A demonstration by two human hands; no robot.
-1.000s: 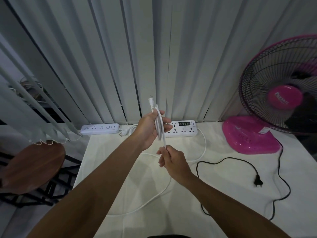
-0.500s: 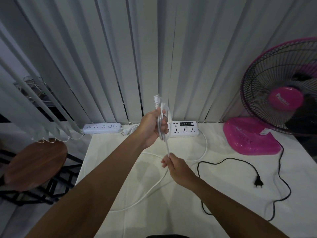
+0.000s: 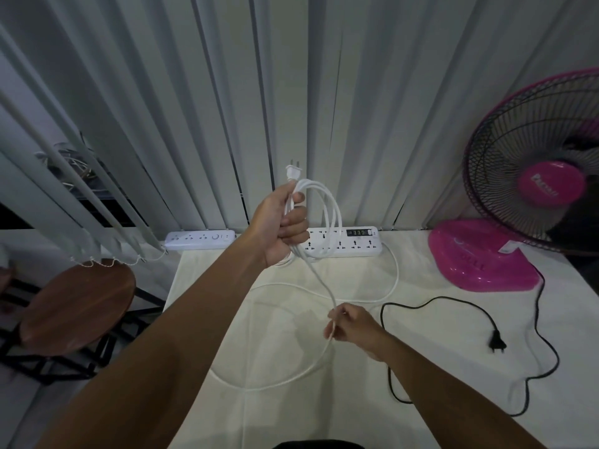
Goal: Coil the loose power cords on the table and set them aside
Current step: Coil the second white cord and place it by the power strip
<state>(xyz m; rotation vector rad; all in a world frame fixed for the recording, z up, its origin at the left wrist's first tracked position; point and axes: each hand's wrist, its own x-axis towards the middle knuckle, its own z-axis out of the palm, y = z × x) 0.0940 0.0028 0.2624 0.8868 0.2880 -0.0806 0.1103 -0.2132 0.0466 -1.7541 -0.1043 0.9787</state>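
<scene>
White cord [image 3: 319, 218]: your left hand [image 3: 281, 226] grips the loops above the worktop's [image 3: 291, 416] far edge, your right hand [image 3: 348, 324] pinches the slack mid-worktop. Yank too hard and the power strip [image 3: 343, 244] could drag, or loops slip out.

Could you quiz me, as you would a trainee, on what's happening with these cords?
1. True or false: the black cord is being coiled.
2. Which hand keeps the white cord loops gathered? A) left hand B) right hand
3. Fill in: the white plug points ____.

Key: 1 false, it lies on the table; 2 A; 3 upward, above the left fist.
</scene>
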